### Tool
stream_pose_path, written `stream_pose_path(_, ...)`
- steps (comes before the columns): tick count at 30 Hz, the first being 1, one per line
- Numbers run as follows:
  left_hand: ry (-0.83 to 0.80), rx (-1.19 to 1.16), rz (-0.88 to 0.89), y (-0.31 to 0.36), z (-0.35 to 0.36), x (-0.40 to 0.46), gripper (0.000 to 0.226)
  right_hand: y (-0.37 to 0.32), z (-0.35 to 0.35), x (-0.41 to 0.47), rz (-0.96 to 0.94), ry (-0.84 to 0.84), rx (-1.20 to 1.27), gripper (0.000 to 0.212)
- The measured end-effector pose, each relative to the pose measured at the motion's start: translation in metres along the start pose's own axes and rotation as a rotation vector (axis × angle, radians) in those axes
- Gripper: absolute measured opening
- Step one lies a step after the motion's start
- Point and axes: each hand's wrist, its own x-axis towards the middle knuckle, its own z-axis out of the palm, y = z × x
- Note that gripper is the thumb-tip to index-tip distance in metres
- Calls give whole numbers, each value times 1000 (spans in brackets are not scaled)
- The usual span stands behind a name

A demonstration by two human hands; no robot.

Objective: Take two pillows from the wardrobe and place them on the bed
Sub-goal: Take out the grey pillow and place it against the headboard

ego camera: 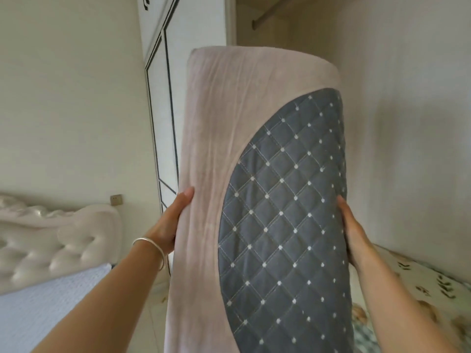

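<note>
A long pillow (229, 138) stands upright in front of me, pale pink with a grey quilted panel dotted white on its right half. My left hand (170, 222), a silver bangle on the wrist, presses on its left side. My right hand (353, 230) presses on its right edge. Both hands hold it up in the air between them. The bed (38, 309) with a white textured cover lies at the lower left. The open wardrobe (280, 24) is behind the pillow, its inside mostly hidden. No second pillow is in sight.
A white tufted headboard (58, 240) runs along the left wall, with a wall socket (116, 199) above it. A white wardrobe door (163, 98) with dark trim stands just left of the pillow. Patterned bedding (433, 289) lies at the lower right inside the wardrobe.
</note>
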Motion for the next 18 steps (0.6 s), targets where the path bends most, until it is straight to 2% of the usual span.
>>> stream_pose_path(2,45,-21,-14,-3,-13,-18,76,8,13,-9,26,-28,-29,125)
stream_pose_path(4,96,-51,9,-3,-24,-35,55,13,25,-14,42,-51,-57,138)
stream_pose_path(7,160,-25,32,-2,-37,-55,62,22,43,-15,60,-85,-42,131)
stream_pose_path(9,211,-17,54,-4,-51,-65,39,31,54,-8,57,-128,-26,115)
stream_pose_path(11,266,-44,65,-3,-65,-71,37,43,65,0,51,-162,10,109)
stream_pose_path(12,260,-49,88,-2,-72,-74,40,44,74,-2,61,-171,12,110)
stream_pose_path(14,262,-29,121,2,-83,-84,63,41,96,-11,48,-182,7,115)
stream_pose_path(15,270,-1,109,2,-91,-87,67,41,106,-13,41,-185,-4,118)
stream_pose_path(18,301,-10,108,2,-115,-98,36,46,137,-17,35,-214,-29,127)
